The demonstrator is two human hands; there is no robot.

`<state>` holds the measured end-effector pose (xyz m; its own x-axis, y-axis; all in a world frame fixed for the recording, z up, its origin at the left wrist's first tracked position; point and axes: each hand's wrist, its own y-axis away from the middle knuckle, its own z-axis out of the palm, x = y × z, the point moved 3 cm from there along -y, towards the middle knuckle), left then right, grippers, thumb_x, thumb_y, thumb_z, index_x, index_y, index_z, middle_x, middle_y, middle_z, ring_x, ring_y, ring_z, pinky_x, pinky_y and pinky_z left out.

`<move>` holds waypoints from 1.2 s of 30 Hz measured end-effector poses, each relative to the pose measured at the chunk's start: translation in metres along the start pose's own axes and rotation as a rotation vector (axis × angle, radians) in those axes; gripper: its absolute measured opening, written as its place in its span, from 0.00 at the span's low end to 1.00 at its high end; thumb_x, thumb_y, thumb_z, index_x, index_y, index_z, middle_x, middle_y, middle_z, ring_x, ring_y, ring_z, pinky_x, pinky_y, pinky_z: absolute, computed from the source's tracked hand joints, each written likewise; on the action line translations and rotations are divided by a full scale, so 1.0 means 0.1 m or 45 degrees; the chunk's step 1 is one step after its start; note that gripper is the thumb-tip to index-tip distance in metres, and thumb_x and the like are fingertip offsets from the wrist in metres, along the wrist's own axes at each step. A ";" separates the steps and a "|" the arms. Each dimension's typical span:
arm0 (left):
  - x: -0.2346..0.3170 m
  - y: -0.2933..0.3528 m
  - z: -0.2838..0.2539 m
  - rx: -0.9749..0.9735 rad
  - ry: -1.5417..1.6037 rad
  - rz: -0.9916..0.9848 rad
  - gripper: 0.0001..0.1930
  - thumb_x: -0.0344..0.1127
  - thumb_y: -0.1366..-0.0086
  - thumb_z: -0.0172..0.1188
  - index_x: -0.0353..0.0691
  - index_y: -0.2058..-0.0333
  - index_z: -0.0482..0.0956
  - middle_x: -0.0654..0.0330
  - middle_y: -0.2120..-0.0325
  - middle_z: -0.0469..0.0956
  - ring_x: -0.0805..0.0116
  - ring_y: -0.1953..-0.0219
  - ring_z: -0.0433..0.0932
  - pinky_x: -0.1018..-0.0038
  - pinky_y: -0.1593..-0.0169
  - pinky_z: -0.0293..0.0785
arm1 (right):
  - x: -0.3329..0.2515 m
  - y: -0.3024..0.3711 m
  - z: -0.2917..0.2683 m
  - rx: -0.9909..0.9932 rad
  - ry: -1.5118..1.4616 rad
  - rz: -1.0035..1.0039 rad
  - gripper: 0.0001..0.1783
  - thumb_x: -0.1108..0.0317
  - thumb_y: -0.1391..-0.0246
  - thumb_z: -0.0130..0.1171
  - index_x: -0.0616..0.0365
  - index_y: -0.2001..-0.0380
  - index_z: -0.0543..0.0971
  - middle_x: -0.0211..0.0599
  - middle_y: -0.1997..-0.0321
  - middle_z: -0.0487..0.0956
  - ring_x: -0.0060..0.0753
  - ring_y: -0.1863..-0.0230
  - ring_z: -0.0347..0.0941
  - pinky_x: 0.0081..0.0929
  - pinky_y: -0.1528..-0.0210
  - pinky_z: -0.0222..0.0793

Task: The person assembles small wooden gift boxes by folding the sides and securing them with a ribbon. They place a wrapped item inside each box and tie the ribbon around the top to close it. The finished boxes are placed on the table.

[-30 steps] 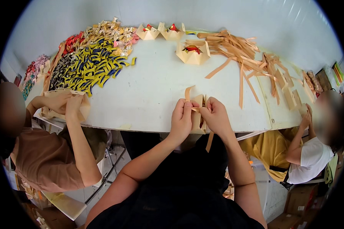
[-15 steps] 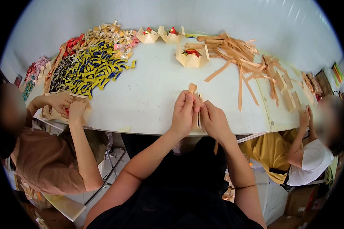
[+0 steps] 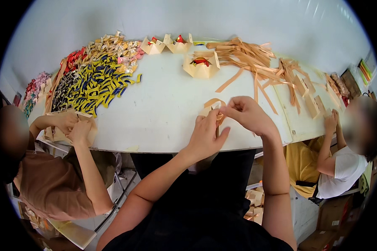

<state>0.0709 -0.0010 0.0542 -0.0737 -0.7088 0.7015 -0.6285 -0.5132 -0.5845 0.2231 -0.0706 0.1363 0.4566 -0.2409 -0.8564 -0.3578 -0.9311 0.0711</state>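
Note:
My left hand (image 3: 206, 134) and my right hand (image 3: 247, 113) meet over the near edge of the white table (image 3: 163, 113). Together they pinch and fold a tan paper strip piece (image 3: 212, 105), which curls up between the fingertips. My left hand lies flat against the table below the piece, thumb spread. My right hand comes from the right, fingers bent onto the strip. Most of the piece is hidden under my fingers.
A heap of loose tan paper strips (image 3: 255, 62) lies at the back right. Folded paper baskets (image 3: 201, 66) with red filling stand behind. A pile of yellow, blue and red wrapped sweets (image 3: 92, 75) covers the left. One person (image 3: 50, 180) sits left, another (image 3: 347, 154) right.
My hands have moved a little forward onto the table and closer together; the strip that hung below the table edge is now folded up between my fingers.

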 end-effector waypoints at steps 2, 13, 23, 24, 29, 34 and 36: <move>-0.06 -0.05 0.01 -0.111 0.024 -0.056 0.07 0.30 0.24 0.56 0.36 0.51 0.74 0.58 0.77 0.75 0.59 0.77 0.73 0.62 0.57 0.69 | -0.06 -0.06 0.12 -0.047 -0.322 -0.162 0.19 0.54 0.32 0.70 0.61 0.65 0.83 0.21 0.74 0.77 0.10 0.72 0.67 0.19 0.70 0.63; -0.43 -0.07 0.04 -0.090 1.097 -0.546 0.12 0.33 0.15 0.46 0.35 0.49 0.77 0.63 0.67 0.78 0.79 0.68 0.72 0.78 0.61 0.72 | 0.37 0.06 0.07 0.182 -0.101 0.121 0.23 0.49 0.33 0.72 0.62 0.67 0.87 0.21 0.76 0.77 0.12 0.73 0.64 0.20 0.71 0.59; -0.30 -0.11 -0.16 -0.244 1.188 -0.665 0.19 0.47 0.16 0.56 0.36 0.57 0.83 0.67 0.70 0.78 0.79 0.70 0.74 0.81 0.64 0.73 | 0.21 0.44 0.42 0.653 0.155 -0.730 0.08 0.67 0.45 0.81 0.58 0.66 0.92 0.29 0.72 0.83 0.22 0.75 0.70 0.23 0.73 0.63; -0.26 -0.15 -0.20 -0.285 1.235 -0.675 0.19 0.48 0.16 0.56 0.36 0.57 0.83 0.67 0.69 0.78 0.79 0.69 0.75 0.81 0.63 0.73 | 0.23 0.49 0.45 0.453 0.136 -0.686 0.08 0.67 0.45 0.81 0.57 0.65 0.92 0.29 0.72 0.83 0.22 0.75 0.70 0.23 0.72 0.63; -0.40 -0.15 -0.18 -0.262 1.065 -0.485 0.15 0.41 0.17 0.58 0.34 0.55 0.84 0.65 0.68 0.81 0.78 0.67 0.77 0.79 0.61 0.75 | 0.43 0.46 0.41 0.199 -0.380 -0.383 0.15 0.64 0.45 0.82 0.62 0.61 0.89 0.26 0.74 0.80 0.16 0.75 0.70 0.20 0.71 0.64; -0.29 -0.17 -0.18 -0.362 1.086 -0.619 0.12 0.35 0.18 0.58 0.32 0.54 0.85 0.62 0.63 0.82 0.75 0.61 0.81 0.77 0.56 0.78 | 0.52 0.17 0.46 0.201 -0.213 -0.181 0.16 0.64 0.41 0.78 0.66 0.59 0.87 0.21 0.79 0.74 0.11 0.77 0.65 0.18 0.73 0.61; -0.28 -0.15 -0.19 -0.199 0.832 -0.309 0.12 0.34 0.19 0.60 0.31 0.52 0.86 0.59 0.56 0.82 0.73 0.56 0.81 0.77 0.52 0.79 | 0.54 0.13 0.51 0.358 -0.165 -0.197 0.12 0.65 0.41 0.74 0.65 0.65 0.85 0.25 0.82 0.74 0.17 0.80 0.67 0.23 0.74 0.64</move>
<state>0.0681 0.0357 0.0508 -0.3360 -0.1231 0.9338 -0.7862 -0.5093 -0.3500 0.2012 -0.0817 0.0649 0.4222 -0.0489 -0.9052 -0.5112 -0.8375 -0.1932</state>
